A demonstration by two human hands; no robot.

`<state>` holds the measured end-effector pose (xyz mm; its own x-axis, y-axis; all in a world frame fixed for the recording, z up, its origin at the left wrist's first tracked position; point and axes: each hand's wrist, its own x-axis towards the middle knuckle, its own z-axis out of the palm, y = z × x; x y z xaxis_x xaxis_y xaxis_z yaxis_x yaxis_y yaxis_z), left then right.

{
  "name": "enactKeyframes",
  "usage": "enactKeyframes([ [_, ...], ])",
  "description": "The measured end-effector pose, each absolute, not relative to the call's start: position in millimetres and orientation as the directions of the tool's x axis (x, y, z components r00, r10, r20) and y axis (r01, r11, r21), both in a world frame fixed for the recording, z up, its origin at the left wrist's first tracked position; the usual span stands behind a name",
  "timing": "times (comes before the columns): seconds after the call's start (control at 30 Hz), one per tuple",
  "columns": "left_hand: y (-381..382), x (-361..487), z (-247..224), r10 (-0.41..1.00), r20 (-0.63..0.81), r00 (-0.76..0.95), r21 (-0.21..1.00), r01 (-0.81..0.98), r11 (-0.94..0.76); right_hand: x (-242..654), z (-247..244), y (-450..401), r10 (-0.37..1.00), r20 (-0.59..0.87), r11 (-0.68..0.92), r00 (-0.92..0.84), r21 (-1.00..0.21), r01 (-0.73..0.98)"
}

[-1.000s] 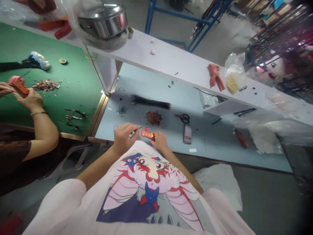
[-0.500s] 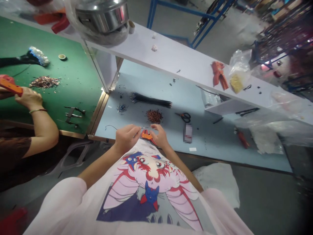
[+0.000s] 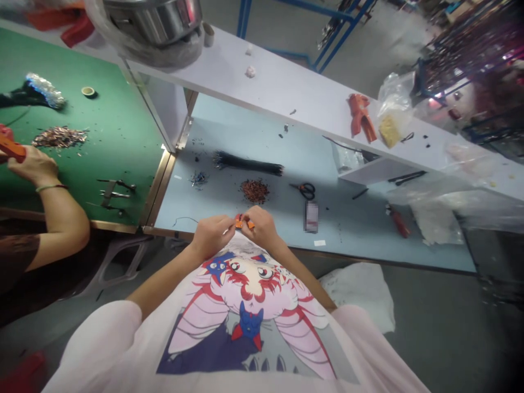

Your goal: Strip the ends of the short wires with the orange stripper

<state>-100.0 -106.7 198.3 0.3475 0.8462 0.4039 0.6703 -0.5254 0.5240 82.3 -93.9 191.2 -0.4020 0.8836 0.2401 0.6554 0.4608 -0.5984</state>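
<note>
The scene is evenly and fairly brightly lit from above, with no single visible source. Glare shines on the steel pot and the white shelf. Soft shade lies beneath the shelf, and the left hand and right hand stay reasonably sharp. Wide-angle distortion bends the edges, the rack blurs with magenta fringing, and the floor darkens toward the lower-right corner.

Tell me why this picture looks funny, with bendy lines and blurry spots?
In the head view, the white shelf seems to bend, the wire rack at the top right smears with pink glare, the small upright item is blocky and pixelated, and the bottom right corner fades dark.
</note>
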Motion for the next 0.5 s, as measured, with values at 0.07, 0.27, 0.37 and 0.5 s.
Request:
enactKeyframes([
  [0.07,-110.6,-100.6,189.0,0.854,0.368,0.367,0.562,0.644,-0.519,81.7,182.1,-97.0,0.888,0.22,0.449,-0.403,-0.596,0.665],
  [0.27,-118.9,-120.1,174.0,0.885,0.281,0.371,0.605,0.648,-0.463,108.4,160.0,-99.3,0.954,0.052,0.264,-0.295,-0.607,0.75],
  [0.37,-114.4,-155.6,176.0,0.957,0.253,0.141,0.629,0.728,-0.273,152.1,149.0,-93.2,0.991,0.018,0.117,-0.129,-0.566,0.816],
  [0.5,-102.6,-185.9,179.2,0.988,0.122,-0.093,0.781,0.623,-0.038,186.2,122.5,-79.5,0.993,-0.096,0.004,-0.064,-0.523,0.853],
])
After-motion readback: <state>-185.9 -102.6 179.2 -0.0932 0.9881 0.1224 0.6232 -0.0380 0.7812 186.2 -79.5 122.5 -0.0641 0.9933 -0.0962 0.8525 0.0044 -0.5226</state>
